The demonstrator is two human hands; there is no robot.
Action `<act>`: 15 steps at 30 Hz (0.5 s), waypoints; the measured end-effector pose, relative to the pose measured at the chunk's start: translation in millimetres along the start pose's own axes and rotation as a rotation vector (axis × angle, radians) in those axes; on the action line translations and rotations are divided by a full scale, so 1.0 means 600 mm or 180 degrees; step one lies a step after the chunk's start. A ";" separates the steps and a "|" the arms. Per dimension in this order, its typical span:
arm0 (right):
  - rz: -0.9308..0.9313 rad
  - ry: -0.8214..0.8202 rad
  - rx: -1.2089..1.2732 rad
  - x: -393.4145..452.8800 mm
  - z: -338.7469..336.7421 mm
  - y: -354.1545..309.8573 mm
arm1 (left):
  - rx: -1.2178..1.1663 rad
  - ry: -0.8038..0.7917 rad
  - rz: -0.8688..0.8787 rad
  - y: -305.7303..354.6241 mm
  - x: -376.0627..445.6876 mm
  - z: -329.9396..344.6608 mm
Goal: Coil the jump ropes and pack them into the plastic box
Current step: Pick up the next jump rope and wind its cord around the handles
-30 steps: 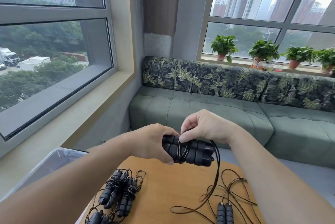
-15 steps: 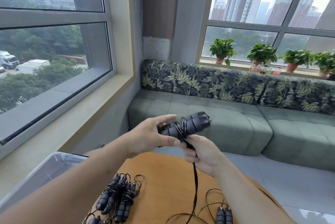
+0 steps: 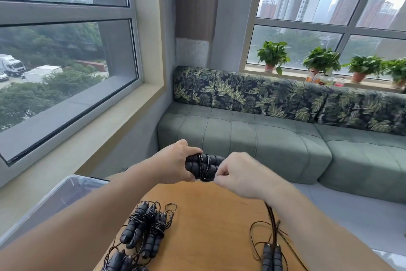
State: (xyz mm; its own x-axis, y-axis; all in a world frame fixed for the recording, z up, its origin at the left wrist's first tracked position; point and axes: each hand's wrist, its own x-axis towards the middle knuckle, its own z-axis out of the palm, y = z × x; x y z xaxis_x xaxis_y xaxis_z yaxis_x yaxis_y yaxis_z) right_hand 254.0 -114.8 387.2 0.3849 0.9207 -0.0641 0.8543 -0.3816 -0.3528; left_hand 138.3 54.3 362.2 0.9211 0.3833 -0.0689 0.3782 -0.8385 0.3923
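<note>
My left hand [image 3: 175, 162] grips the left end of a pair of black jump rope handles [image 3: 206, 166], held level above the wooden table [image 3: 208, 222]. Thin black cord is wound around the handles. My right hand [image 3: 238, 175] is closed on that cord at the right end of the handles, and the loose cord [image 3: 271, 215] trails down under my right wrist. Several wound jump ropes [image 3: 145, 230] lie on the table to the left. Another pair of handles [image 3: 271, 258] with loose cord lies at the lower right. The clear plastic box [image 3: 55, 202] sits at the table's left edge.
A green sofa [image 3: 252, 139] with a leaf-patterned backrest runs behind the table. Potted plants [image 3: 320, 61] and bottles stand on the right windowsill. A wide window ledge [image 3: 77, 139] lies to the left.
The handles have gone from tilted up to level and a little lower. My right hand has come up from under them to their right end, bringing the cord around.
</note>
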 end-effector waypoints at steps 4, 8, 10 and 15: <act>-0.0017 -0.0319 0.0344 0.010 -0.055 0.007 | -0.0008 -0.0512 0.0217 0.013 -0.012 -0.023; -0.0259 -0.0615 0.0828 0.019 -0.079 0.012 | -0.0091 -0.1050 0.0503 0.027 -0.027 -0.049; -0.0365 -0.0712 0.1102 0.023 -0.076 0.013 | -0.0359 -0.1319 0.0569 0.030 -0.031 -0.058; -0.0375 -0.0828 0.2684 0.039 -0.051 0.039 | -0.1896 -0.1598 0.0642 0.012 -0.038 -0.060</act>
State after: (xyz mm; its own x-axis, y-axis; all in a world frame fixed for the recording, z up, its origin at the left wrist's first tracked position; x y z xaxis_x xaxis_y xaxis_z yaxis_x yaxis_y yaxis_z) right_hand 293.7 -104.4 406.2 0.1315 0.9787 -0.1579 0.3023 -0.1913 -0.9338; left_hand 116.6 53.4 399.4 0.9517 -0.0921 -0.2930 0.2175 -0.4712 0.8548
